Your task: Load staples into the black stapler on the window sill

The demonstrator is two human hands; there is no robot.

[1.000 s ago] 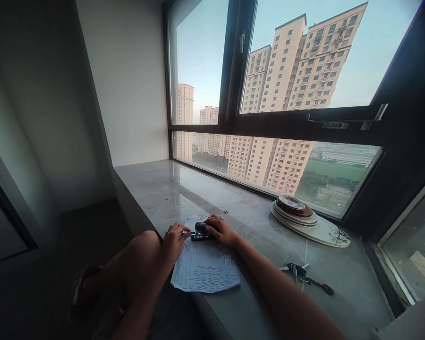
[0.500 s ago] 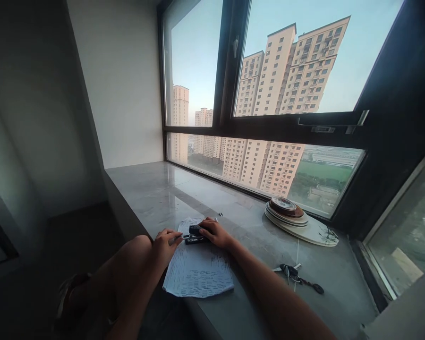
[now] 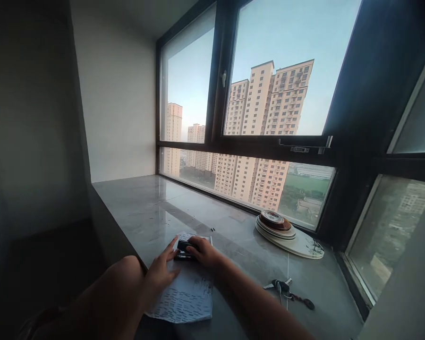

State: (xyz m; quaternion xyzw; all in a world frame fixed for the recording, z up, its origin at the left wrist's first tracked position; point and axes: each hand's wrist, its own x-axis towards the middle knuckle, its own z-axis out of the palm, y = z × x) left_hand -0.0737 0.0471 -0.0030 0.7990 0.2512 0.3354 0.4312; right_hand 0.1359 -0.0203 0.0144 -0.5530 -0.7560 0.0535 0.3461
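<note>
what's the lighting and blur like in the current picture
Head view: daylight from the window, picture's left side nearly black; head view: pale reflections on the glossy sill; head view: left hand looks motion-blurred, right hand crisper; head view: marks on the paper too small to read.

From where I stand the stapler (image 3: pixel 182 245) looks black, and the paper (image 3: pixel 184 304) white, patterned with rows of dark marks. The sill (image 3: pixel 134 208) is grey with faint marbling. A cream board (image 3: pixel 301 248) carries a dark branch pattern; the dish (image 3: pixel 285 226) is reddish brown. The keys (image 3: pixel 278 284) show black and silver. Outside, the towers (image 3: pixel 258 99) are beige, dotted dark in rows, the field (image 3: pixel 304 182) green, the sky (image 3: pixel 290 33) pale blue.
</note>
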